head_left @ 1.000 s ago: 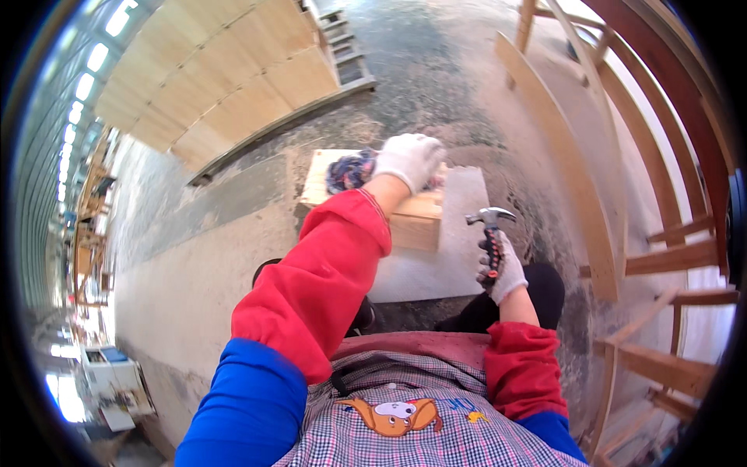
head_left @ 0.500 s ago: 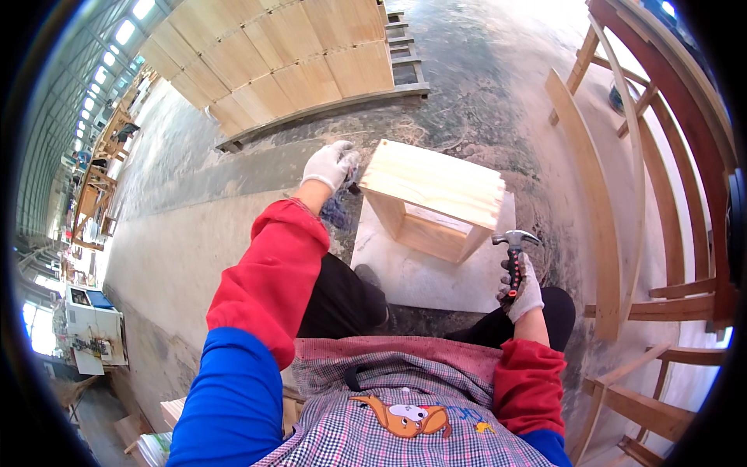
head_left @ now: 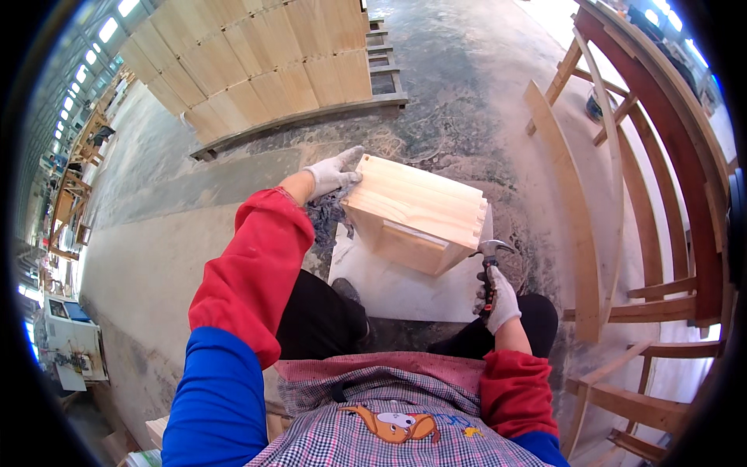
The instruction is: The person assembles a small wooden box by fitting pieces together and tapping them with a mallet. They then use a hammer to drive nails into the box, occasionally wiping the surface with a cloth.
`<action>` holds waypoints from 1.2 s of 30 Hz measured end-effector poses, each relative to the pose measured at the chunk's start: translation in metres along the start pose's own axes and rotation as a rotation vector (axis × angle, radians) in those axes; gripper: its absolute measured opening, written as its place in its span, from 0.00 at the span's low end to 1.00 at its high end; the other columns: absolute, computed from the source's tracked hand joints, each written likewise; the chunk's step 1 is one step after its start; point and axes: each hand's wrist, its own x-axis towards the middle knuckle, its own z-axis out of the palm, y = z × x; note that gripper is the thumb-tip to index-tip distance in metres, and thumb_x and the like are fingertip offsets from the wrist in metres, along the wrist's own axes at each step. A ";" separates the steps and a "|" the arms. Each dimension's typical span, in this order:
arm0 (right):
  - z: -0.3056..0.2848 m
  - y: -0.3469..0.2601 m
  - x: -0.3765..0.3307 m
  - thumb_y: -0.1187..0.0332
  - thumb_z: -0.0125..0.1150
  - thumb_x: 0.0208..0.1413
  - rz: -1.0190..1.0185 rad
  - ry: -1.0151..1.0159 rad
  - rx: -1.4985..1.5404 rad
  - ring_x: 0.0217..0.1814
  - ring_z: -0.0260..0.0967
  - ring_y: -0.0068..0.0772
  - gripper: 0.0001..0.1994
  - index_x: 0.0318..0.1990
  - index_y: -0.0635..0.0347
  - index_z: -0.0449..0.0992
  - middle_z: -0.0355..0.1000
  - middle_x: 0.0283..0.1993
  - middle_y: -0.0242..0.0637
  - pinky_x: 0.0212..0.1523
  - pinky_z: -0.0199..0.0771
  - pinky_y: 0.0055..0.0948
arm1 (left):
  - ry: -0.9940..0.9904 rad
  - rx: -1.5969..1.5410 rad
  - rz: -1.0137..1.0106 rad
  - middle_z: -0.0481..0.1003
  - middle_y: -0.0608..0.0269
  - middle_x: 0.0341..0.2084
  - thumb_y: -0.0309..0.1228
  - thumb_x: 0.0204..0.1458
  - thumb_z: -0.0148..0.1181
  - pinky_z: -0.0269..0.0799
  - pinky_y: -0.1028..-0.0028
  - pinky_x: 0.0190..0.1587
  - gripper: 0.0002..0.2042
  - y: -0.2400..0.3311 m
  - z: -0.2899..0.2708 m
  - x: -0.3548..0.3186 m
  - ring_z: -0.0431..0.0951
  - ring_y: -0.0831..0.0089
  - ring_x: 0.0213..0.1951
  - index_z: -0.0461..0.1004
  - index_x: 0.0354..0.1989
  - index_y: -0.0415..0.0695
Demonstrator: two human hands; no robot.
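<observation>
My left hand (head_left: 334, 173), in a white glove, is on the left end of a pale wooden box (head_left: 420, 198), thumb and fingers around its corner. The box has a solid top panel, interlocking joints along its right end and an opening facing me. It sits over a white board (head_left: 381, 292) on the floor. My right hand (head_left: 502, 300), in a soiled white glove, is closed round the dark grip of a claw hammer (head_left: 492, 261). The hammer's head points up, close to the box's lower right corner. Below my left hand is a dark grey, crumpled thing (head_left: 328, 216).
A pallet (head_left: 311, 121) of stacked wooden boxes (head_left: 264, 58) stands at the far left. To the right are a plank (head_left: 572, 202) and a wooden frame (head_left: 685, 156). A white machine (head_left: 74, 342) is at the left. My shoe (head_left: 348, 294) is by the board.
My left hand has come onto the box's left end and gripped it. The box appears slightly turned and tilted. The hammer is nearer its right corner. The whole view has shifted a little.
</observation>
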 end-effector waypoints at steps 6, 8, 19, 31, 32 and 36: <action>-0.001 -0.003 -0.002 0.46 0.58 0.62 -0.009 0.008 -0.073 0.14 0.62 0.31 0.18 0.43 0.52 0.74 0.65 0.20 0.31 0.15 0.67 0.35 | 0.104 0.205 0.101 0.73 0.54 0.56 0.37 0.64 0.55 0.66 0.70 0.60 0.22 -0.020 -0.002 0.042 0.72 0.66 0.56 0.66 0.63 0.40; 0.001 -0.004 -0.002 0.45 0.58 0.61 -0.030 0.006 -0.098 0.14 0.61 0.31 0.19 0.42 0.52 0.75 0.65 0.20 0.30 0.16 0.66 0.34 | 0.206 0.333 0.072 0.76 0.53 0.52 0.39 0.64 0.52 0.68 0.68 0.57 0.19 -0.012 0.002 0.046 0.74 0.63 0.54 0.71 0.57 0.40; -0.003 -0.008 0.025 0.39 0.61 0.56 -0.018 0.004 0.046 0.15 0.60 0.26 0.22 0.40 0.48 0.77 0.63 0.20 0.24 0.17 0.65 0.31 | 0.568 0.533 0.025 0.76 0.45 0.51 0.48 0.63 0.49 0.70 0.61 0.56 0.23 -0.058 -0.042 -0.045 0.75 0.48 0.54 0.76 0.52 0.40; 0.012 -0.001 0.026 0.43 0.62 0.58 -0.073 -0.004 0.219 0.15 0.56 0.20 0.18 0.35 0.46 0.77 0.62 0.22 0.22 0.16 0.60 0.22 | 0.417 0.402 -0.845 0.78 0.42 0.42 0.45 0.54 0.52 0.73 0.54 0.50 0.19 -0.365 0.082 -0.477 0.77 0.43 0.47 0.80 0.41 0.44; 0.010 0.000 0.029 0.44 0.65 0.56 -0.087 -0.010 0.205 0.16 0.55 0.21 0.17 0.35 0.46 0.77 0.61 0.22 0.22 0.16 0.60 0.21 | 0.475 0.427 -0.900 0.78 0.42 0.43 0.45 0.54 0.52 0.73 0.55 0.52 0.20 -0.366 0.109 -0.501 0.77 0.43 0.48 0.80 0.43 0.44; 0.012 0.002 0.024 0.46 0.67 0.55 -0.136 0.017 0.218 0.16 0.56 0.21 0.16 0.35 0.46 0.77 0.63 0.23 0.23 0.17 0.62 0.22 | 0.398 0.427 -1.167 0.78 0.45 0.48 0.48 0.53 0.54 0.72 0.55 0.56 0.22 -0.366 0.191 -0.568 0.78 0.48 0.51 0.81 0.45 0.45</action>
